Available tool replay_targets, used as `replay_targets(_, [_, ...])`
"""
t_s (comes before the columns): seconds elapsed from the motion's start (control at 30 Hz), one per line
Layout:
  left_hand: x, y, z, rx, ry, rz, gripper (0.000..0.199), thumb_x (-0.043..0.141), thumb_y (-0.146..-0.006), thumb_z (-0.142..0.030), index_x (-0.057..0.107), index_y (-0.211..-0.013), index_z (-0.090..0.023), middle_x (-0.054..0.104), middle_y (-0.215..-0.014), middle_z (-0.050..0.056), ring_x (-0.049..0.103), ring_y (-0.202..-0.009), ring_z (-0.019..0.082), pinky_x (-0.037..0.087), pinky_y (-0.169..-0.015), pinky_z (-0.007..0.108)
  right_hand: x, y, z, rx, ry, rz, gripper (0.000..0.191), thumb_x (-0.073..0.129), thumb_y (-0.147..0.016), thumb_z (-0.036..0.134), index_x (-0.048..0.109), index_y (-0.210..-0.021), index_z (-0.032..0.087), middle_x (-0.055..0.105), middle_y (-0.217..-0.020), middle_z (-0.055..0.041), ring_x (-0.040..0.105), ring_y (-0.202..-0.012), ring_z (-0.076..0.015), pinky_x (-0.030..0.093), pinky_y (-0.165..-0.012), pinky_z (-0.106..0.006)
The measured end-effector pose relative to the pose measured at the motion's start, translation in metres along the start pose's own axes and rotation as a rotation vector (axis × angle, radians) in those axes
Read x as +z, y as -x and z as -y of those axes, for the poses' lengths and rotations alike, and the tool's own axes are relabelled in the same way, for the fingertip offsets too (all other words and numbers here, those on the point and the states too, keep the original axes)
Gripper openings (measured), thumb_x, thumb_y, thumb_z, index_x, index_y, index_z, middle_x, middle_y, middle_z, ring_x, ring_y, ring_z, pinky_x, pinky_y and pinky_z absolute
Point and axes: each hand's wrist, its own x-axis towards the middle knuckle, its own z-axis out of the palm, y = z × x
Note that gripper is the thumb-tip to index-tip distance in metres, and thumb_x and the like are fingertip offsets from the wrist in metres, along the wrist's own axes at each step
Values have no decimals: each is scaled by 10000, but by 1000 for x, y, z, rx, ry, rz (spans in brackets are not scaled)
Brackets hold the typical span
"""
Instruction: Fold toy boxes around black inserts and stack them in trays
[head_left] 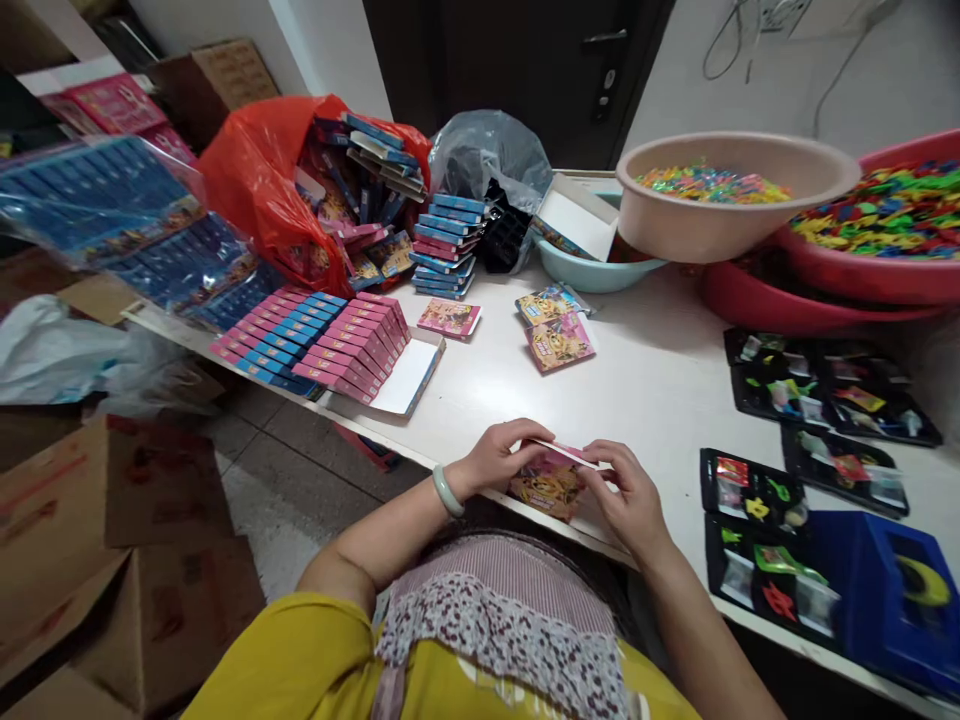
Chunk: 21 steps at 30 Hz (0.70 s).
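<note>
Between my two hands, at the table's near edge, is a small pink-and-yellow printed carton (549,486) with one end flap raised. My left hand (504,455) grips its upper left corner, fingers and thumb closed on the card. On the flap's right end, my right hand (626,495) pinches with thumb and fingertips. What lies inside the carton is hidden. Farther up the table rest a pink carton (561,342) overlapping a yellow-and-blue one (543,305), and a single pink carton (450,318) lies left of them.
Rows of pink and blue cartons (352,350) stand in a white tray (412,375) on the left. Behind are a red bag (255,190) and a carton stack (448,245). Basins (727,225) of small plastic pieces, filled black trays (757,490) and a blue dispenser (877,590) occupy the right.
</note>
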Motion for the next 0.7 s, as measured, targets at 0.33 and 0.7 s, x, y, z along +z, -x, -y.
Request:
replay_targets(0.33, [3, -8, -17, -165, 20, -48, 264, 662, -866, -401, 664, -801, -145, 654, -786, 55, 600, -702, 136, 474, -619, 248, 3, -9, 13, 235, -128, -2, 292, 685, -800, 515, 659, -819, 224, 662, -786, -32, 623, -683, -168, 537, -572, -288])
replay_targets(0.7, [-21, 7, -28, 58, -23, 180, 178, 587, -933, -299, 717, -974, -184, 734, -1004, 98, 690, -965, 180, 574, -858, 341, -4, 24, 23, -148, 167, 12, 191, 574, -933, 299, 708, -1068, 307, 694, -1022, -62, 665, -942, -208, 583, -829, -409])
